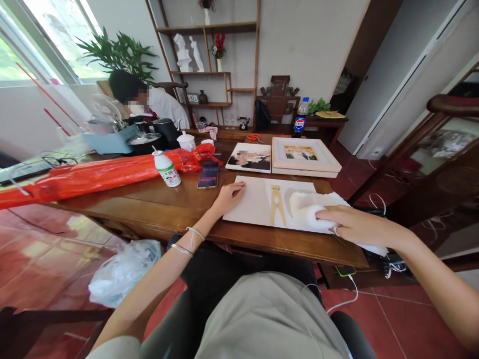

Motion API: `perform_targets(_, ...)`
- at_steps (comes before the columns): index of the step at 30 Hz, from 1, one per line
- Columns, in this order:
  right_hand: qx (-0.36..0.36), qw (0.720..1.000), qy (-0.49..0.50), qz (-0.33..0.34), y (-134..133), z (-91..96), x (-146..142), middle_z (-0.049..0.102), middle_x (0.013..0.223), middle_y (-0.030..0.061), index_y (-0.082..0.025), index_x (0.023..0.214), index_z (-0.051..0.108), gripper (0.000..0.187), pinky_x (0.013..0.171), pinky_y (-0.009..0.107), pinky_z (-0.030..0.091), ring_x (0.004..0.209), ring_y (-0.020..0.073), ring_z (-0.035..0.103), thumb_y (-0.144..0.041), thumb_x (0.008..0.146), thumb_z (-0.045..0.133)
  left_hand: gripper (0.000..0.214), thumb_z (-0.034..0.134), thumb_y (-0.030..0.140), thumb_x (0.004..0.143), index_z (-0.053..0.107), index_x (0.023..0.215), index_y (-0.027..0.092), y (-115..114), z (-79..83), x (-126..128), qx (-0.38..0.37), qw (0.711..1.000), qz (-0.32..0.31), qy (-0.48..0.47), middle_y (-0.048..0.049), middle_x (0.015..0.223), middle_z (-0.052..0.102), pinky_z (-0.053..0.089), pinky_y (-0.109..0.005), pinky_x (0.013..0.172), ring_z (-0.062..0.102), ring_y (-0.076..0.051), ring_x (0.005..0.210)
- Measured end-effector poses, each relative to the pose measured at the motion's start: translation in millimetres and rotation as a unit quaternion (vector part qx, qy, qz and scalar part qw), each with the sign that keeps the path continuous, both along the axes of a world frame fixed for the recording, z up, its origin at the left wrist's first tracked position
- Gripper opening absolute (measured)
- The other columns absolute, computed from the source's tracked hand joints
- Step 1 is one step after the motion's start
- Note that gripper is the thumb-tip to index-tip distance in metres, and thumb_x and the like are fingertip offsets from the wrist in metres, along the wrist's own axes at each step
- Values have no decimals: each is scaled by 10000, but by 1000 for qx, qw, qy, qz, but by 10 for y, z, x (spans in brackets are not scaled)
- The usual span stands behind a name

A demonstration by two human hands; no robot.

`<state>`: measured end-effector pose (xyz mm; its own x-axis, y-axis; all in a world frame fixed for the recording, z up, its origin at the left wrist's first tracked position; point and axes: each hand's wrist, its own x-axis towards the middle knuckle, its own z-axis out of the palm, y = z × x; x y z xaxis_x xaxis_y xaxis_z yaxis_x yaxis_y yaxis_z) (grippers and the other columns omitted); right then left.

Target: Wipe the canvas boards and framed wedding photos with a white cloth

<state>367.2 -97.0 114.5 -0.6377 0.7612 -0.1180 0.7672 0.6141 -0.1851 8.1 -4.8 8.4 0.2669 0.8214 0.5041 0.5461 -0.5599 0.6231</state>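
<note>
A white picture frame [254,202] lies face down near the front edge of the wooden table [168,204], with a pale wooden stand [277,204] on its back. My left hand [228,197] rests on the frame's left edge, its fingers curled over it and holding it. My right hand [354,224] presses a white cloth [309,207] onto the right part of the frame, fingers closed on the cloth.
Behind lie a photo print [250,157], a white framed picture [305,155], a phone [208,175], a small white bottle [167,169] and a long red plastic bag [86,178]. Another person [149,102] sits far left by kettles. A plastic bag [123,271] lies on the floor.
</note>
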Motion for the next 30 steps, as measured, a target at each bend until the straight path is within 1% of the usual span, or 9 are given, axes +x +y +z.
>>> perform_targets(4, -9, 1000, -5, -2, 218, -1, -108, 672, 1166, 94, -193, 1162, 631, 494, 933, 365, 474, 1098, 279, 615, -99, 714, 444, 349, 493, 380, 910, 749, 947, 145, 5, -1, -3, 0, 1000, -3, 0, -119, 1171, 679, 456, -370, 1047, 603, -257, 1170)
perform_targets(8, 90, 995, -8, -43, 670, -222, -275, 650, 1195, 150, -147, 1148, 637, 496, 946, 411, 465, 1129, 299, 604, -29, 712, 431, 331, 493, 374, 911, 748, 944, 166, 12, -19, -5, 5, 1000, -8, 5, -95, 1167, 686, 457, -375, 1046, 597, -251, 1178)
perform_targets(11, 174, 984, 10, -26, 821, -446, -382, 557, 1357, 162, -144, 1103, 648, 459, 1046, 478, 393, 1288, 316, 490, -6, 717, 442, 325, 494, 364, 909, 748, 940, 165, 16, -34, -5, 9, 1000, -5, -1, -94, 1164, 687, 461, -371, 1045, 601, -249, 1173)
perform_targets(15, 180, 983, 19, -20, 575, -558, -426, 437, 1471, 175, -127, 1083, 647, 395, 1133, 522, 286, 1405, 328, 332, -28, 742, 475, 317, 496, 356, 907, 748, 937, 165, 16, -40, 1, 8, 1000, -1, -7, -96, 1160, 688, 457, -371, 1051, 608, -246, 1163)
perform_targets(20, 90, 995, 43, 6, -54, -325, -396, 412, 1504, 98, -187, 945, 667, 280, 1135, 449, 332, 1392, 281, 369, -60, 747, 516, 314, 506, 358, 901, 751, 938, 165, 25, -45, 0, 12, 1000, 1, -5, -91, 1162, 688, 451, -373, 1058, 611, -248, 1157)
perform_targets(22, 67, 996, 63, 8, -193, -246, -401, 420, 1501, 80, -199, 850, 659, 124, 1117, 436, 365, 1372, 280, 400, -153, 796, 558, 313, 506, 357, 900, 752, 938, 166, 32, -50, -3, 13, 1000, 1, -3, -90, 1165, 686, 451, -377, 1058, 610, -250, 1158)
perform_targets(23, 64, 995, 73, 6, -213, -232, -408, 432, 1493, 83, -201, 810, 651, 76, 1103, 437, 383, 1355, 286, 423, -227, 819, 580, 312, 505, 356, 900, 752, 939, 169, 35, -52, -4, 13, 1000, 0, -1, -87, 1166, 686, 451, -379, 1058, 611, -251, 1157)
perform_targets(26, 95, 992, 85, -10, -67, -285, -424, 457, 1468, 123, -194, 798, 649, 229, 1090, 471, 388, 1330, 305, 453, -399, 867, 572, 315, 505, 356, 898, 751, 947, 165, 39, -54, -6, 11, 1000, 2, 0, -90, 1169, 684, 454, -376, 1055, 615, -249, 1152)
perform_targets(30, 156, 986, 50, -14, 397, -437, -410, 360, 1528, 137, -179, 928, 668, 253, 1118, 601, 261, 1419, 329, 304, -322, 936, 459, 316, 503, 355, 898, 750, 950, 164, 34, -50, -6, 9, 1000, 3, 1, -88, 1163, 688, 455, -368, 1054, 611, -244, 1157)
